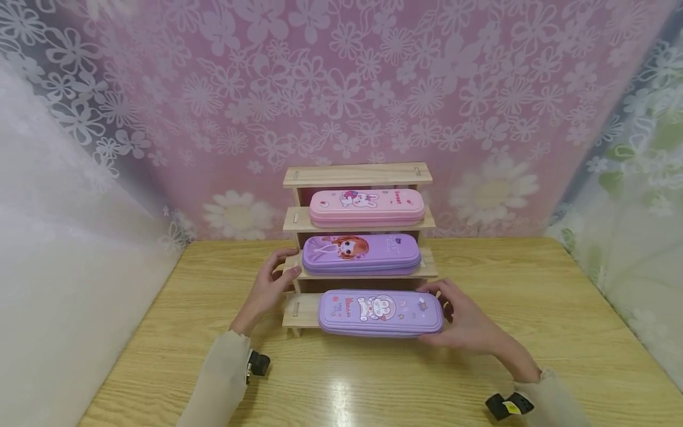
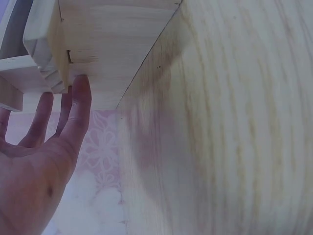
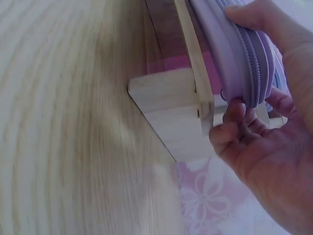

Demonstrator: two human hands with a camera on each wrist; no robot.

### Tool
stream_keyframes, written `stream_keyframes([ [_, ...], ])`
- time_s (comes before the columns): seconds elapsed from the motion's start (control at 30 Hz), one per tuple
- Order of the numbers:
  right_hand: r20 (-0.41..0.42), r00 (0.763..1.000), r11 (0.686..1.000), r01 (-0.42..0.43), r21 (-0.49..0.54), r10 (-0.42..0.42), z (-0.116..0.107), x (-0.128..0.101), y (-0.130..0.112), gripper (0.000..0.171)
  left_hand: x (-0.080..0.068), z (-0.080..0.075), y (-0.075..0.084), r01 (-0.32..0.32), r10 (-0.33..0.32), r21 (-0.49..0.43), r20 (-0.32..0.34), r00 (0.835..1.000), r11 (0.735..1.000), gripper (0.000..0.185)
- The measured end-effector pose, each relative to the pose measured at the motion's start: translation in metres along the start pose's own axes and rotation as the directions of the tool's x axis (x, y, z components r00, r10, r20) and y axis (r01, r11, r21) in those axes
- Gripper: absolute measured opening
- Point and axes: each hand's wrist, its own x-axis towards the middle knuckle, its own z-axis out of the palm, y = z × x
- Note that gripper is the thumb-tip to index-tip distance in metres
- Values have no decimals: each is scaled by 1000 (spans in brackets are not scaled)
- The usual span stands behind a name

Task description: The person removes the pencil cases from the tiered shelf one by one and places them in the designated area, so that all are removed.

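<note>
A lavender pencil case (image 1: 352, 314) with a bunny print lies on the lowest step of a wooden tiered rack (image 1: 304, 310), jutting past its right end. My right hand (image 1: 466, 317) grips that end, thumb on the front side and fingers behind. In the right wrist view the case's zipper (image 3: 252, 63) shows under the thumb. My left hand (image 1: 269, 289) touches the left end of the step above, its fingers (image 2: 78, 105) fairly straight beside the board. That step carries a purple pencil case (image 1: 368, 254) with a red-haired girl. A pink bunny pencil case (image 1: 368, 207) sits higher.
The rack stands near the back of a wood-grain table (image 1: 507, 273), against a pink flowered cloth (image 1: 341, 107). Its top board (image 1: 357, 174) bears no case. White fabric hangs at both sides, and each sleeve cuff carries a small black camera (image 1: 258, 363).
</note>
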Motion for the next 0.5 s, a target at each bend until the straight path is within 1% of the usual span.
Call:
stream_keyframes([
  [0.1, 33, 999, 998, -24, 54, 23, -6, -3, 4, 75, -3, 0, 10, 10, -10, -5, 8, 1000, 1000, 41],
  [0.2, 64, 997, 994, -41, 105, 34, -11, -5, 7, 74, -5, 1, 15, 21, -21, -3, 11, 1000, 1000, 41],
  [0.33, 78, 997, 988, -17, 155, 5, -18, -7, 13, 73, -5, 1, 14, 11, -11, -4, 12, 1000, 1000, 42],
  [0.5, 71, 997, 984, 19, 175, -32, -26, -9, 21, 73, -5, 1, 13, 9, -8, -8, 12, 1000, 1000, 42],
])
